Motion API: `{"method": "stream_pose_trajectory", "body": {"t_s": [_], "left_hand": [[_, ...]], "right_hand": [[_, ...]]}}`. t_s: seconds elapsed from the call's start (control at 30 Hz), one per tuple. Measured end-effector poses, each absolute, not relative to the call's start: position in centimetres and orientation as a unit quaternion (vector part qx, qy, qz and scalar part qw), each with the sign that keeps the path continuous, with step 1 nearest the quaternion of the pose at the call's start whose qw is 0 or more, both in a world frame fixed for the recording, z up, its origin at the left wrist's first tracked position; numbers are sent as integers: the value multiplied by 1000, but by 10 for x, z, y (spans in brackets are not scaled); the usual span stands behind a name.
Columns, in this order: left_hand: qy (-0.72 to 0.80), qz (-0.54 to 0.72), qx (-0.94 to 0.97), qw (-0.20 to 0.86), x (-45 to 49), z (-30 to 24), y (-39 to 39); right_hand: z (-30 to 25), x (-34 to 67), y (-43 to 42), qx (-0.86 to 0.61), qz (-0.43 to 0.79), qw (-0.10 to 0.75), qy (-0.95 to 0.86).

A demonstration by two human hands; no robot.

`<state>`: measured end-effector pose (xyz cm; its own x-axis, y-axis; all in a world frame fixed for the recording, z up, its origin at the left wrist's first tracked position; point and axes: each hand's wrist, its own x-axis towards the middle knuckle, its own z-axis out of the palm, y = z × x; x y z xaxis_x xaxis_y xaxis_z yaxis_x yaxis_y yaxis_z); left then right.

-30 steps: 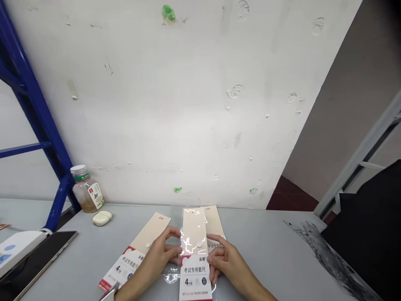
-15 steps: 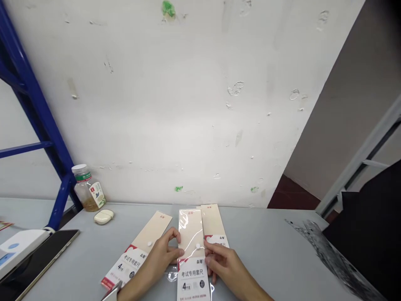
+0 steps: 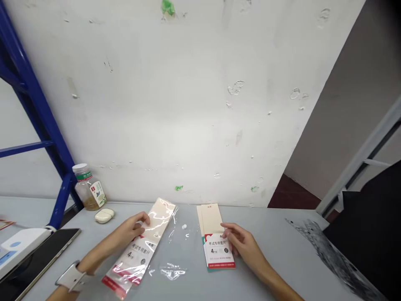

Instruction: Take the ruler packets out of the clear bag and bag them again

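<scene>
My left hand point(image 3: 131, 230) has its fingers closed on the left edge of a ruler-set packet point(image 3: 156, 228), a glossy clear sleeve around a cream, white and red card. That packet lies slanted over another similar one, whose red lower end point(image 3: 117, 284) shows beneath. On the right, my right hand point(image 3: 242, 242) pinches the right edge of a cream, white and red card point(image 3: 213, 225) marked "4". Under that card are further cards, with a teal edge showing. In between lies a transparent plastic sleeve point(image 3: 173, 271) with a white snap button point(image 3: 184, 226).
At the back left stand a clear jar point(image 3: 90, 192) with a white lid and a cream rounded case point(image 3: 104, 215). A dark tablet point(image 3: 46, 259) and a white box point(image 3: 21, 246) lie at the left. Black fabric point(image 3: 369, 225) and grey plastic point(image 3: 332, 251) are at the right.
My left hand has carried the middle packet left onto the left one. My right hand has moved right to the card stack. The clear sleeve between them is now uncovered.
</scene>
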<state>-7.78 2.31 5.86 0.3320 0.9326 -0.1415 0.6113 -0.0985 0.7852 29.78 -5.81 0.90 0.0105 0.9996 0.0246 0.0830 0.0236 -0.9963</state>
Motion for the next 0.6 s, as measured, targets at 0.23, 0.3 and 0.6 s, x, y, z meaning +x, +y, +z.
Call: {"method": "stream_pose_trajectory", "body": {"t_s": [0.23,0.3,0.6], "left_hand": [[570,126,756,296,-85,57,19],[578,117,772,235,-80,58,14],[634,26,771,48,-47,52,-5]], "right_hand": [[-3,308,-49,-543,461,477,-515],[-4,307,-50,-544,460,474,-518],[-1,304,-51,-546,460,473,-517]]}}
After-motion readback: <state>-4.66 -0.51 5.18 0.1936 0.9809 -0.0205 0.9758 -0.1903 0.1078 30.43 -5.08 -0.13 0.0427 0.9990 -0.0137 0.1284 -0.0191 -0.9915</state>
